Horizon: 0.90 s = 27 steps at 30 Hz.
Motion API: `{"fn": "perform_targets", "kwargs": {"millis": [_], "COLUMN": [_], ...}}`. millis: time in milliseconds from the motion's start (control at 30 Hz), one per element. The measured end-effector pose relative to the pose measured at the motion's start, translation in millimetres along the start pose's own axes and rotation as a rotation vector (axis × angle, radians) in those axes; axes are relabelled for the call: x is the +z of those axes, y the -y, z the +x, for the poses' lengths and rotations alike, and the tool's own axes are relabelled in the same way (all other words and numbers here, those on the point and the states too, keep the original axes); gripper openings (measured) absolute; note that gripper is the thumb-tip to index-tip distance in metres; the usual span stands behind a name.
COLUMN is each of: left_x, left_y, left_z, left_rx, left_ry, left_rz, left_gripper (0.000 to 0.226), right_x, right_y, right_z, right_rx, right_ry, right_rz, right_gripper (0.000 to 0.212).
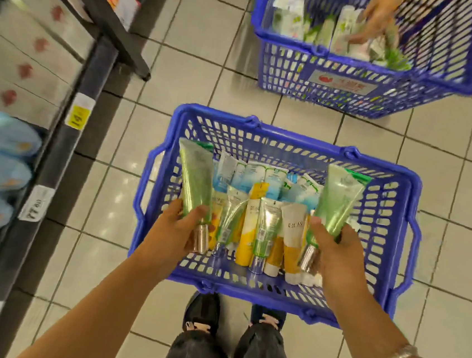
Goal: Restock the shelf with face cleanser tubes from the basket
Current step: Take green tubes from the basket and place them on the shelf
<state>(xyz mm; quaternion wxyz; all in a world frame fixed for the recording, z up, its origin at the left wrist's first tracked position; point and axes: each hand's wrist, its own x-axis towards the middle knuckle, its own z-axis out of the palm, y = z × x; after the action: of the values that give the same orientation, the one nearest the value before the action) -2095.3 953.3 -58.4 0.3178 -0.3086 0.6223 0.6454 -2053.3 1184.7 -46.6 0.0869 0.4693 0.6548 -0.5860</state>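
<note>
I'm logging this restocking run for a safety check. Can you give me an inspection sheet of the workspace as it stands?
Surface: pale tiled floor, glossy.
Job's things: near blue basket holding mixed tubes; shelf at left with price tags.
Clutter: second blue basket farther off, another person's hand reaching in.
Grips: left hand holds a green tube; right hand holds another green tube, caps pointing down.
Cables: nothing seen.
Surroundings: the person's black shoes just behind the basket.
</note>
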Motion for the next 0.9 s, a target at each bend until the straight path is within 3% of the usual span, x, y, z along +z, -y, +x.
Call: {"fn": "perform_targets", "kwargs": {"millis": [100, 233, 367, 433, 633, 900], "left_x": [-1.9, -9.3, -28.9, -41.4, -67.5, -83.0], "left_y": [-38.5, -100.5, -152.3, -174.3, -223.9, -216.5], "left_z": [-44.7, -118.0, -201.3, -242.2, -362.5, -527.4], "left_rx": [0.114, 0.105, 0.247, 0.303, 0.486, 0.691], "left_ry": [0.066, 0.089, 0.121, 0.116, -0.025, -0.271], "left_rz": [-0.048, -0.244, -0.263, -0.26, -0.351, -0.628], "left_gripper": [0.01, 0.017, 0.022, 0.026, 0.034, 0.041], "right_x": [4.9, 6.0, 5.9, 6.1, 5.9, -15.1], "right_y": [46.5, 116.6, 188.7, 221.9, 300.2, 338.5], "right_z": [-40.8, -105.9, -184.5, -224.0, -334.4, -471.5], "right_rx": [-0.088, -0.118, -0.207, -0.243, -0.374, -0.574], "right_ry": [0.054, 0.148, 0.235, 0.318, 0.546, 0.987], "right_rz": [-0.011, 0.063, 0.122, 0.137, 0.162, 0.124], "right_gripper": [0.031, 0.026, 0.041, 0.038, 0.026, 0.04]}}
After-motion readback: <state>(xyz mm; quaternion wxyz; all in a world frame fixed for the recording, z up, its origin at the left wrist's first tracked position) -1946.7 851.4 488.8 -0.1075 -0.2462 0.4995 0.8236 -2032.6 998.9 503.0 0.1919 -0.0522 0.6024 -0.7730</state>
